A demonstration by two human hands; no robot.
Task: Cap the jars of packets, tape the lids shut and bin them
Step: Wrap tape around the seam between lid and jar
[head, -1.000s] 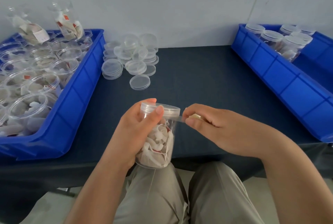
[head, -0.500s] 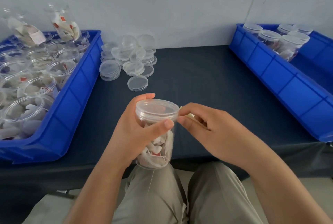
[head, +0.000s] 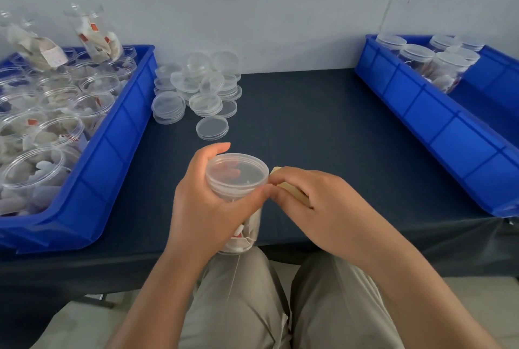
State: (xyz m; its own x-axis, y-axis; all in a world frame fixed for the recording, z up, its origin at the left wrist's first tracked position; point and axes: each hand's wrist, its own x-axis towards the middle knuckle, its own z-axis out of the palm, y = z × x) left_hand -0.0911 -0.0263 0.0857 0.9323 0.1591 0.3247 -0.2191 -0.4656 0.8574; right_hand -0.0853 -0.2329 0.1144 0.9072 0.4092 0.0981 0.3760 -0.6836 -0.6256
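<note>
left hand (head: 202, 208) grips jar (head: 238, 177) — right hand (head: 317, 205) pinches tape (head: 292, 193) at rim

We see a deep navy surface (head: 323, 129), plain and unpatterned, under a pale grey-blue wall (head: 252, 6). The left bin (head: 112, 163) and the right bin (head: 438, 127) are both bright blue, their walls ribbed into plain panels. The jar (head: 252, 219) we grip in our left hand (head: 202, 208) is clear and colourless, its lid (head: 238, 172) faintly milky. The packets (head: 238, 242) inside are white, with a small red tag. Our right hand (head: 317, 208) pinches a pale tan strip (head: 292, 190). The loose lids (head: 196, 90) are clear too. The open jars (head: 42, 169) in the left bin hold white packets, some with red-orange marks. Our trousers (head: 244, 306) are plain khaki-grey.
</note>
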